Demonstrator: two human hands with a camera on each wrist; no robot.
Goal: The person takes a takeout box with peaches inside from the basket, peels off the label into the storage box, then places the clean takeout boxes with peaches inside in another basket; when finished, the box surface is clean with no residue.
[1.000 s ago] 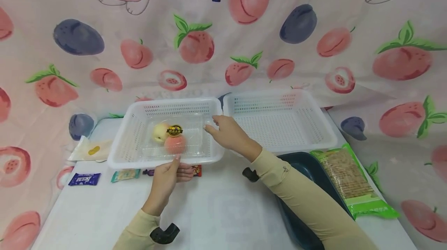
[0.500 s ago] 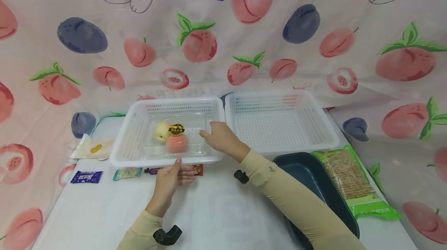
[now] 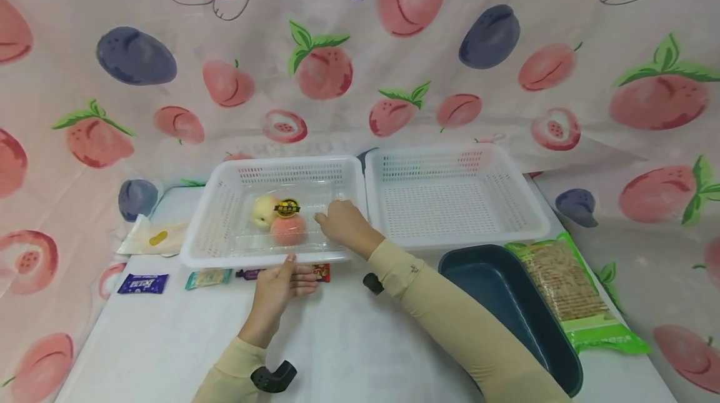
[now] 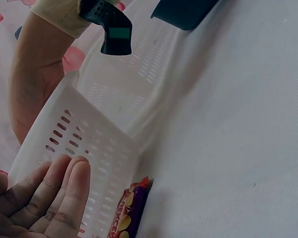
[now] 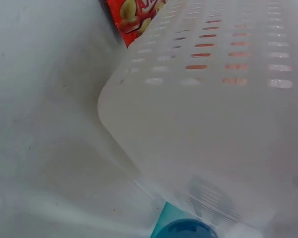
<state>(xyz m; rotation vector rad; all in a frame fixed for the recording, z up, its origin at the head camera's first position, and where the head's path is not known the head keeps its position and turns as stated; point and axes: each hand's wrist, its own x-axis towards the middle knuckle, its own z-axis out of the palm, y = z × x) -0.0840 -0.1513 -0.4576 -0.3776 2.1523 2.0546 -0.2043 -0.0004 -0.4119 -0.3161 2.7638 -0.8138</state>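
A white slotted basket [image 3: 225, 262] stands at the left back of the table. Inside it lies a clear plastic box [image 3: 317, 194] with a black and gold label, a pale yellow peach [image 3: 263, 212] and a pinkish-red peach [image 3: 288, 230]. My right hand [image 3: 345, 225] reaches into this basket over the box's right end, thumb pointing left; its other fingertips are hidden, so I cannot tell whether it grips the box. My left hand [image 3: 280, 287] is at the basket's front, thumb up at the rim, fingers extended along the outer wall [image 4: 97, 173].
A second white basket [image 3: 433, 206] adjoins on the right. Before it are a dark blue tray [image 3: 500, 290] and a green-edged food bag [image 3: 562, 284]. A red-purple snack bar [image 4: 129, 210], a teal packet [image 3: 208, 278], a purple packet [image 3: 143, 283] and a white packet [image 3: 149, 239] lie around the left basket.
My right hand has moved left and slightly down, from the basket's right side onto the box's right end, its fingers drawing in. My left hand stays at the front rim.
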